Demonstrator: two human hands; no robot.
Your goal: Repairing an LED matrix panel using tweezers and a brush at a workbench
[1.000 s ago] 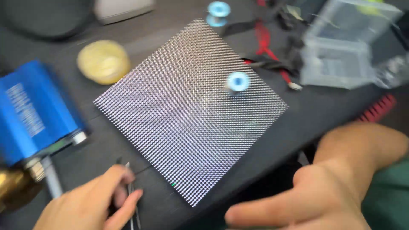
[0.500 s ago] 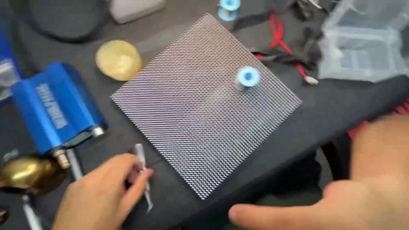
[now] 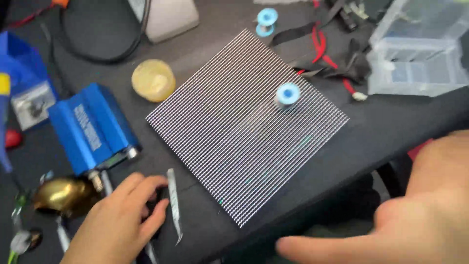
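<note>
At the far left a blue metal box (image 3: 93,128) lies on the dark counter (image 3: 381,129), with a rounded brass holder (image 3: 61,193) just below it near the edge. The left hand (image 3: 117,222) rests low on the counter, fingers curled loosely, its grip partly closed beside thin steel tweezers (image 3: 174,203), which lie with their point towards the counter's near edge; whether the fingers actually pinch the tweezers I cannot tell. A round yellowish tin (image 3: 153,79) sits above, just off the corner of a square panel (image 3: 246,127) with a fine dotted grid, turned like a diamond, its lowest corner close to the counter edge. A small blue spool (image 3: 287,94) stands on the panel's right part. A bare strip of counter runs right of the panel. Top right is a clear plastic box (image 3: 420,54). The right hand (image 3: 410,220), blurred, hovers off the counter edge, one finger out, grip holding nothing.
</note>
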